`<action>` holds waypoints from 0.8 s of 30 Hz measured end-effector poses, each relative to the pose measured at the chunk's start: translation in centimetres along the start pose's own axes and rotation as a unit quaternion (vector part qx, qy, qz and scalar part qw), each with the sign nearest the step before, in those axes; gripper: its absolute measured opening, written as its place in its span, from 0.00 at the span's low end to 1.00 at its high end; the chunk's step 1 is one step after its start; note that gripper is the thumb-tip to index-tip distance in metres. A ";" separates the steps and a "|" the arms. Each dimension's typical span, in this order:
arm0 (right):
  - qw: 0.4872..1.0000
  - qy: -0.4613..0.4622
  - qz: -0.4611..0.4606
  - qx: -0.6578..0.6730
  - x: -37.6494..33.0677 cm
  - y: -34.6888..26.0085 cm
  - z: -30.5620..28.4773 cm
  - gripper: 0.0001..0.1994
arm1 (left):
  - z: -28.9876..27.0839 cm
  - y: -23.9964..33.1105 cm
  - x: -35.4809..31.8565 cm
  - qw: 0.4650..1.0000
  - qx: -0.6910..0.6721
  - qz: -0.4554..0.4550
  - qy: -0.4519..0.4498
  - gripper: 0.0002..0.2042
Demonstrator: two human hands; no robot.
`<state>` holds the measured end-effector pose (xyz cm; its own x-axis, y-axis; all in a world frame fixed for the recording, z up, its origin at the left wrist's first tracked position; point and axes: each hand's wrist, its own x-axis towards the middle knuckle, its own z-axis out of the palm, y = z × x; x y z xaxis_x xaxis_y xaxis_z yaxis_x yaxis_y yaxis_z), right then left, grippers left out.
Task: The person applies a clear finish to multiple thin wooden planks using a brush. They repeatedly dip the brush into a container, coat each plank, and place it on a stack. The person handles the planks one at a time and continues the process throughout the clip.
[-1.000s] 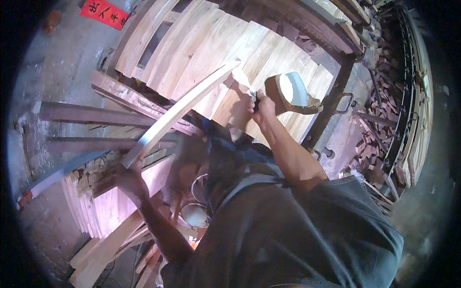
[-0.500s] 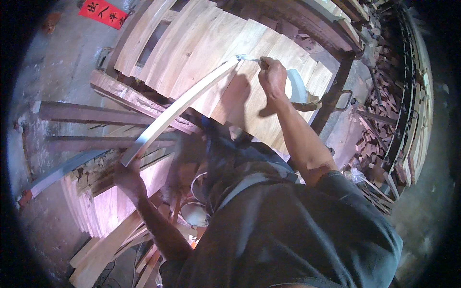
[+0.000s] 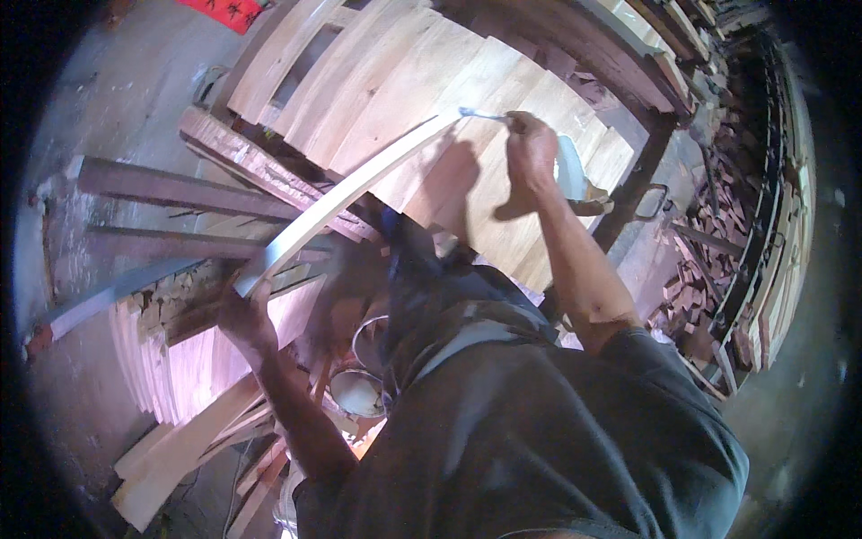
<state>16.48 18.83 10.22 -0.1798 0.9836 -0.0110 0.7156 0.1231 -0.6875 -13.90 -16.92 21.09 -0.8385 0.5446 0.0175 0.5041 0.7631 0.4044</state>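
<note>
My left hand (image 3: 249,323) grips the near end of a long, curved pale wooden strip (image 3: 350,190), which slopes up and away to the right. My right hand (image 3: 532,153) is closed around the thin handle of a small brush (image 3: 487,114). The brush's bluish-white tip meets the far end of the strip. Beneath both lies a row of curved pale boards (image 3: 395,99) set side by side. Just right of my right wrist stands a pale blue container (image 3: 569,168), partly hidden by the hand. A brown curved piece (image 3: 595,199) lies beside it.
Two dark beams (image 3: 180,190) jut out at left, above a stack of pale boards (image 3: 202,373). Loose planks (image 3: 184,449) lie at lower left. A white bucket (image 3: 356,393) stands near my legs. Small wood offcuts (image 3: 696,287) are heaped at right, beside a metal handle (image 3: 653,202).
The whole view has shifted, so the boards, strip and hands appear farther right. Both grips are the same, and the brush remains at the strip's far end.
</note>
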 end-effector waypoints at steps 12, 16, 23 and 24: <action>0.899 -0.162 -0.395 0.092 -14.8 -19.6 -2.2 0.22 | -0.8 2.0 -0.8 0.983 -0.178 0.027 0.023 0.17; 0.860 -0.171 -0.431 0.213 -17.3 -24.6 -2.4 0.20 | 0.0 0.8 -0.9 0.955 -0.297 0.001 0.025 0.16; 0.897 -0.208 -0.328 0.209 -14.0 -19.4 -2.2 0.07 | -0.6 3.0 -1.8 0.922 -0.383 -0.046 -0.029 0.22; 0.922 -0.226 -0.193 0.249 -13.1 -16.5 -1.6 0.07 | -0.6 2.9 -1.8 0.914 -0.401 -0.048 -0.029 0.21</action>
<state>8.14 4.11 22.85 -0.6995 0.7101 0.0805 0.1607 0.2661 -0.9505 -11.07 -15.86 22.82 -0.8469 0.5238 -0.0915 0.0956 0.3193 0.9428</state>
